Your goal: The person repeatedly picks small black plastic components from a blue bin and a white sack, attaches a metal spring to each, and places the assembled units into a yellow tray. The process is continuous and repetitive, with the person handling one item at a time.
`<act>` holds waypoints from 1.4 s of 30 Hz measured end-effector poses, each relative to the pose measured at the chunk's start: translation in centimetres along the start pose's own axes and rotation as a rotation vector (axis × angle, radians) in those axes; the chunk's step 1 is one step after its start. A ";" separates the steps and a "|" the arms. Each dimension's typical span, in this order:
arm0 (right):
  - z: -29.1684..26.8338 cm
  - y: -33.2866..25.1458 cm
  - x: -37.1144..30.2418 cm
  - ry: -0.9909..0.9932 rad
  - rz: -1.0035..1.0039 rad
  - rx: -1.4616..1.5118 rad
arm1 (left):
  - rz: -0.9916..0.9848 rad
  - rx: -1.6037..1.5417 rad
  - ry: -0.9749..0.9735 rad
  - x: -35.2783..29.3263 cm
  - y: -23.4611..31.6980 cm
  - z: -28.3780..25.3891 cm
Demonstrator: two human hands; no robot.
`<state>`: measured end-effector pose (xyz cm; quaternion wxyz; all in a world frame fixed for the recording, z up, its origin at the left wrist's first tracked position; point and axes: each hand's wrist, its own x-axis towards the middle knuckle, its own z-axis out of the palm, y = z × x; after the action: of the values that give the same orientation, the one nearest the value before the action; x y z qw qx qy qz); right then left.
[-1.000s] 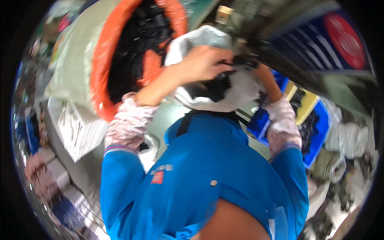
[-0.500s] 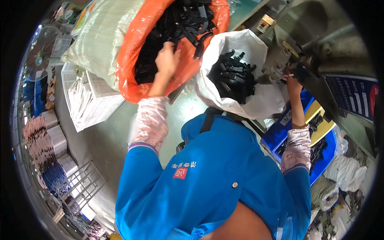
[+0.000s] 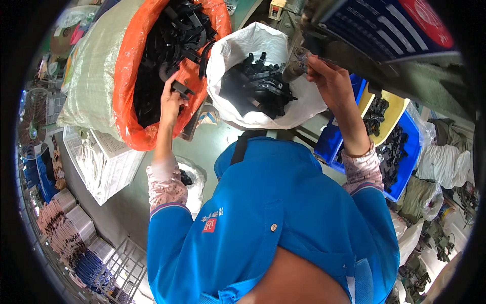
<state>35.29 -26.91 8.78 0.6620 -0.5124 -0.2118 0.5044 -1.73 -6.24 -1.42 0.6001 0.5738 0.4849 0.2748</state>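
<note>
My left hand (image 3: 170,103) pinches a black plastic part (image 3: 181,90) at the right side of the orange-lined sack (image 3: 123,101). Loose black parts (image 3: 183,25) of the same kind fill that sack. On the right, my right hand (image 3: 331,83) is closed, its fingertips up against a dark machine (image 3: 295,65). Whatever those fingers hold is hidden. Between my hands stands a white woven sack (image 3: 219,99), with longer black parts (image 3: 263,86) heaped inside it.
Blue bins (image 3: 409,175) and a yellow bin (image 3: 394,114) with small black parts stand at the right. A blue sign plate (image 3: 362,30) is above the machine. White crates (image 3: 109,164) are at the left. A small white bag (image 3: 195,195) is below my left forearm.
My left hand has come out of the pile with a black part in it. My right hand has shifted left, still at the machine. The view has swung right.
</note>
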 end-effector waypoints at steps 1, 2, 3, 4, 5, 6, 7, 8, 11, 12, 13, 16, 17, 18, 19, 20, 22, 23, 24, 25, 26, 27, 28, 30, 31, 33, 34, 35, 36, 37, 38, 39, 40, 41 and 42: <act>0.0 0.0 0.2 -0.014 0.008 -0.030 | 0.026 -0.134 0.047 -0.5 0.2 0.1; 0.1 -0.1 0.4 -0.026 0.015 -0.061 | 0.051 -0.268 0.093 -1.0 0.4 0.3; 0.5 -0.1 0.6 -0.016 0.032 -0.071 | 0.156 -0.387 -0.012 -1.6 0.4 -0.3; 0.6 -0.4 0.6 -0.036 0.070 -0.069 | 0.121 -0.497 -0.038 -2.4 1.8 0.1; 0.6 -0.7 0.5 -0.053 0.107 -0.067 | 0.097 -0.645 -0.136 -3.5 3.1 1.1; 0.4 -1.1 0.5 -0.071 0.142 -0.065 | 0.073 -0.794 -0.233 -4.6 4.3 2.1; -0.2 -0.8 0.5 -0.043 0.176 -0.102 | 0.063 -0.880 -0.293 -4.8 4.0 2.5; -0.7 -1.1 -0.3 -0.025 0.136 -0.106 | 0.125 -0.688 -0.203 -5.3 3.7 3.5; -2.3 -2.9 -4.7 0.020 0.008 -0.153 | 0.007 -0.487 -0.170 -7.7 4.4 7.0; -2.7 -3.8 -7.2 0.071 -0.059 -0.195 | -0.067 -0.459 -0.148 -9.1 5.2 8.3; -3.8 -4.9 -9.6 0.100 -0.105 -0.256 | -0.082 -0.513 -0.296 -10.4 5.7 8.9; -8.8 -6.9 -17.6 0.255 -0.177 -0.559 | -0.087 -0.372 -0.515 -13.6 6.0 11.4; -11.1 -7.1 -20.0 0.247 -0.163 -0.631 | -0.078 -0.321 -0.592 -13.3 5.0 11.8; -12.7 -6.6 -22.0 0.237 -0.134 -0.650 | -0.070 -0.264 -0.664 -13.2 4.0 12.1; -14.9 -5.2 -23.5 0.279 -0.058 -0.754 | 0.073 -0.043 -0.546 -14.3 4.1 13.9; -16.8 -3.2 -24.5 0.318 0.019 -0.859 | 0.103 -0.005 -0.620 -14.8 5.6 15.3; -18.0 0.1 -25.4 0.332 -0.127 -1.324 | 0.156 -0.006 -0.632 -16.2 6.9 18.4; -18.3 1.0 -25.3 0.309 -0.009 -1.352 | 0.206 0.066 -0.655 -16.5 7.1 19.6; -19.0 2.3 -24.7 0.257 -0.066 -1.238 | 0.304 0.091 -0.717 -17.1 7.9 20.9; -19.4 3.0 -24.1 0.154 -0.127 -1.372 | 0.462 0.233 -0.739 -17.1 7.8 22.2; -19.7 3.6 -23.4 0.045 -0.189 -1.504 | 0.619 0.375 -0.755 -17.4 7.7 23.2; -19.8 4.1 -22.3 -0.089 -0.170 -1.617 | 0.486 0.226 -0.788 -18.4 8.1 24.5; -20.1 4.4 -21.2 -0.224 -0.150 -1.730 | 0.354 0.073 -0.814 -19.4 8.6 25.9; -21.8 5.8 -18.9 -0.418 -0.103 -1.784 | 0.146 -0.152 -0.760 -20.4 8.7 27.7; -22.5 6.7 -18.2 -0.461 -0.142 -1.823 | 0.036 -0.329 -0.734 -20.6 8.3 28.5; -23.9 8.4 -17.9 -0.477 -0.285 -1.800 | -0.098 -0.589 -0.659 -21.1 7.6 30.3; -24.7 8.9 -18.1 -0.439 -0.383 -1.736 | -0.096 -0.488 -0.643 -21.3 7.6 30.8; -25.5 9.4 -18.3 -0.396 -0.477 -1.670 | -0.094 -0.386 -0.628 -21.5 7.7 31.3; -24.8 8.7 -18.7 -0.291 -0.336 -1.519 | -0.093 -0.286 -0.604 -21.7 7.7 31.8; -23.2 6.8 -20.0 -0.193 -0.196 -1.368 | -0.135 -0.272 -0.545 -22.1 7.5 32.6; -22.0 5.1 -21.4 -0.096 -0.050 -1.217 | -0.139 -0.214 -0.559 -22.2 7.5 33.1; -21.7 4.0 -22.8 -0.012 0.011 -0.925 | -0.158 -0.252 -0.569 -22.8 7.6 34.0; -21.7 3.5 -24.0 0.055 0.113 -0.607 | -0.178 -0.285 -0.588 -23.3 7.7 35.0; -21.3 3.0 -25.0 0.087 0.093 -0.393 | -0.196 -0.248 -0.667 -23.4 8.0 35.7; -20.4 2.6 -25.9 0.130 0.066 -0.178 | -0.187 -0.245 -0.700 -23.8 8.1 36.7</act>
<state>40.02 -59.46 4.73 0.6093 -0.6073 -0.1954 0.4709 23.96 -41.31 7.91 0.8161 0.5102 0.2644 0.0621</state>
